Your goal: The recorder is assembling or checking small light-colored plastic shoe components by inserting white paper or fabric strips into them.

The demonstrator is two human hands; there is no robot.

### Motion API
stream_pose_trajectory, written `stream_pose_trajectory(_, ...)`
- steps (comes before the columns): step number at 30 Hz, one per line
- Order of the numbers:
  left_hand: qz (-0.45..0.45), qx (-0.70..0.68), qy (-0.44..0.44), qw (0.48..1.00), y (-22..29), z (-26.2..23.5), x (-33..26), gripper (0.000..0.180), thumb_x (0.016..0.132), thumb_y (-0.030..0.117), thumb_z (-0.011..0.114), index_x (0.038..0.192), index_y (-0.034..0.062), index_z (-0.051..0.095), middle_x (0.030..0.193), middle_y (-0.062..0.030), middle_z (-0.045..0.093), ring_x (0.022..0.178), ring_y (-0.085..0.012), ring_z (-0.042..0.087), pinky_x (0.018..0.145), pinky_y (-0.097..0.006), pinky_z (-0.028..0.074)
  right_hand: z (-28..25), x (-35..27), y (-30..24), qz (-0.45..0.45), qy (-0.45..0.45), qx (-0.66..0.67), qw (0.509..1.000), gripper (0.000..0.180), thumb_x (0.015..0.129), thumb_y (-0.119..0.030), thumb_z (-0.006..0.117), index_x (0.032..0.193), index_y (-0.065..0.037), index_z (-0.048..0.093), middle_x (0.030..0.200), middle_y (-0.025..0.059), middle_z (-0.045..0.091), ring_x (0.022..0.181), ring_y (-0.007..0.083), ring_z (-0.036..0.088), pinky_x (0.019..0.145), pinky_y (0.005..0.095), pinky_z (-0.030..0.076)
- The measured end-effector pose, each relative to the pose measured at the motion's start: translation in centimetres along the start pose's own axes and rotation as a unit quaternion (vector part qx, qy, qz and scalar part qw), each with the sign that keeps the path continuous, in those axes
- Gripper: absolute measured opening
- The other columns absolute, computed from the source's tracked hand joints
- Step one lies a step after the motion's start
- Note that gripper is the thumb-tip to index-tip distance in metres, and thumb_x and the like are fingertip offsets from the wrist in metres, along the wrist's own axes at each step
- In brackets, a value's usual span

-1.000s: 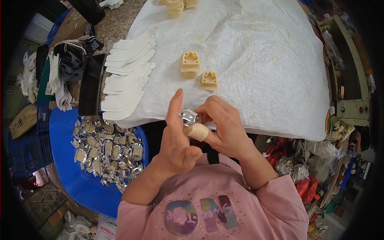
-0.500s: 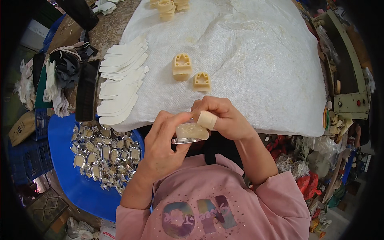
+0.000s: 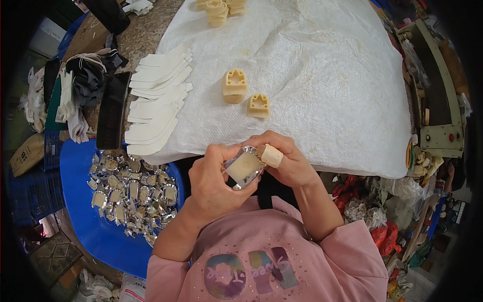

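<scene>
Gripped between the fingers and thumb of my left hand (image 3: 214, 178) is a shiny silver-rimmed block (image 3: 245, 168), which looks like a shoe heel. Its flat cream face is turned up, with a dark patch near the lower edge. My right hand (image 3: 292, 163) is closed on the block's right edge, its fingertips partly hidden behind it. A pale tape-like wrap (image 3: 272, 156) covers one right-hand digit. On the white sheet ahead stand a beige block heel (image 3: 235, 85) with small holes in its top and a smaller similar beige heel (image 3: 258, 106).
Overlapping white strips (image 3: 156, 108) lie left on the sheet (image 3: 322, 90), beside a black tray (image 3: 113, 110). A blue tub (image 3: 75, 201) below left holds many silver-rimmed pieces (image 3: 133, 190). More beige heels (image 3: 216, 11) sit at the far edge. A green-grey machine (image 3: 443, 118) stands right.
The silver-rimmed block has been tilted, so its flat cream face now shows instead of its side. Both hands have shifted slightly, and the right hand's fingers have lowered along the block's edge.
</scene>
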State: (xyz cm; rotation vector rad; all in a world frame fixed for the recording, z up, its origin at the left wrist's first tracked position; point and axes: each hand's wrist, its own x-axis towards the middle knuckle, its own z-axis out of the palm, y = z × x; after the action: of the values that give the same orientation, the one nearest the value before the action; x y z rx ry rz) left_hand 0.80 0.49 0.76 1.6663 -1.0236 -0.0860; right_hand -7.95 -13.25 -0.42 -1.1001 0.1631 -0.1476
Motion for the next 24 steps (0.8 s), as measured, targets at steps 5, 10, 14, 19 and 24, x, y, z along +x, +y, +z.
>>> stream_pose_trajectory(5,0.009,0.069,0.065,0.995,-0.7,1.7,-0.8,0.049,0.056,0.008,0.082,0.092,-0.0012,0.049,0.071,-0.0115,0.059,0.057,-0.0245,0.064,0.050,-0.030,0.051,1.6,0.4,0.2,-0.099,0.078,-0.266,0.956,0.022,0.093,-0.015,0.047,0.102,0.001,0.058,0.084,0.0074,0.064,0.078,0.0134,0.060,0.065,0.0281,0.049)
stream_pose_trajectory(10,0.036,0.126,0.085,0.988,-0.8,1.7,-0.2,0.048,0.057,0.008,0.081,0.090,-0.0015,0.049,0.069,-0.0117,0.058,0.055,-0.0255,0.062,0.048,-0.031,0.050,1.1,0.5,1.9,-0.021,0.084,0.012,0.996,0.024,0.096,-0.020,0.046,0.106,0.000,0.056,0.104,0.0089,0.061,0.095,0.0157,0.058,0.084,0.0279,0.046)
stream_pose_trajectory(14,0.029,0.101,0.120,0.987,-0.4,1.5,-0.5,0.045,0.058,0.009,0.081,0.089,-0.0025,0.049,0.069,-0.0125,0.057,0.053,-0.0251,0.061,0.048,-0.031,0.050,1.0,0.1,2.2,-0.015,-0.022,0.165,0.986,0.028,0.095,-0.020,0.048,0.115,-0.001,0.052,0.119,0.0101,0.053,0.107,0.0172,0.054,0.092,0.0312,0.044)
stream_pose_trajectory(19,0.045,0.125,0.125,0.983,-0.9,1.1,-1.1,0.050,0.057,0.011,0.083,0.092,-0.0039,0.050,0.071,-0.0148,0.058,0.056,-0.0266,0.062,0.050,-0.032,0.050,3.1,0.2,1.4,-0.119,0.116,-0.291,0.942,0.026,0.088,-0.014,0.050,0.110,0.001,0.056,0.096,0.0143,0.063,0.086,0.0220,0.061,0.075,0.0309,0.048)
stream_pose_trajectory(24,-0.027,0.104,0.115,0.988,-2.8,-2.0,-2.2,0.051,0.062,0.011,0.083,0.097,-0.0006,0.048,0.079,-0.0098,0.061,0.065,-0.0123,0.061,0.054,-0.025,0.048,4.1,2.6,0.3,-0.121,0.014,-0.389,0.913,0.026,0.086,-0.010,0.053,0.110,-0.001,0.056,0.089,0.0133,0.058,0.077,0.0275,0.058,0.069,0.0331,0.047)
